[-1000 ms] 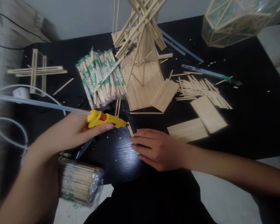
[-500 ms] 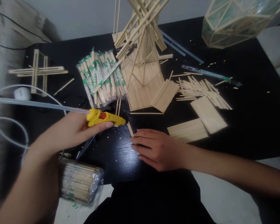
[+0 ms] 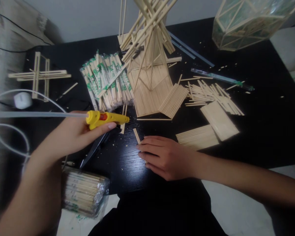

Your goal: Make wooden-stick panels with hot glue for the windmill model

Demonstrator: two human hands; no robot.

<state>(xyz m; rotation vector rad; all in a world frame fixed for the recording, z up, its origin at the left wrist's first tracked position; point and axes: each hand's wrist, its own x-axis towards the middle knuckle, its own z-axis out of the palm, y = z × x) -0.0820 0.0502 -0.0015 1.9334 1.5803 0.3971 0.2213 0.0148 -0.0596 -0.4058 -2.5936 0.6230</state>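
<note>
My left hand (image 3: 81, 134) is closed round a yellow glue gun (image 3: 105, 118), with a long clear glue stick (image 3: 39, 114) poking out of its back end. The nozzle points right, a short way above and left of some short wooden sticks (image 3: 137, 136). Over these sticks lies my right hand (image 3: 162, 157), its fingertips pressing them against the black table; most of their length is hidden under the fingers. Farther off stands a structure of wooden sticks (image 3: 149, 75), its front a flat slatted panel.
Wrapped chopsticks (image 3: 108, 82) lie behind the glue gun, and another pack (image 3: 83, 193) sits at the near edge. On the right are loose cut sticks (image 3: 211, 93) and slatted panels (image 3: 220, 120). A crossed stick frame (image 3: 40, 75) and white cable (image 3: 24, 134) are at left.
My left hand has drawn the glue gun back to the left, away from the sticks' end. The right hand has stayed in place on the sticks.
</note>
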